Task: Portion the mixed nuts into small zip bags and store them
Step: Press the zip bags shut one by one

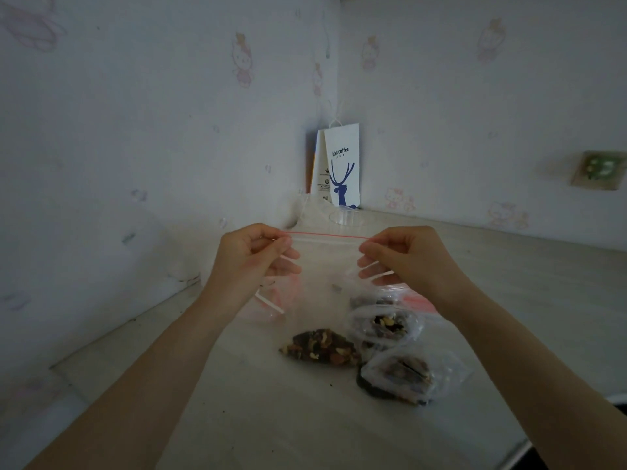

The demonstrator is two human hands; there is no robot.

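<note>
Head cam shows left hand [252,257] and right hand [403,256] fingers pinching a zip bag [325,266] taut above the tabletop [237,401], nuts [319,346] and 2 filled bags below, so probably opening it next to fill.

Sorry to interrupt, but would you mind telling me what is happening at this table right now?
A person is holding a clear zip bag up over the table, the left hand and right hand each pinching one end of its red seal strip. The bag looks empty. Below it lie a loose pile of mixed nuts and a few small bags of nuts. A paper coffee bag stands in the corner.
</note>
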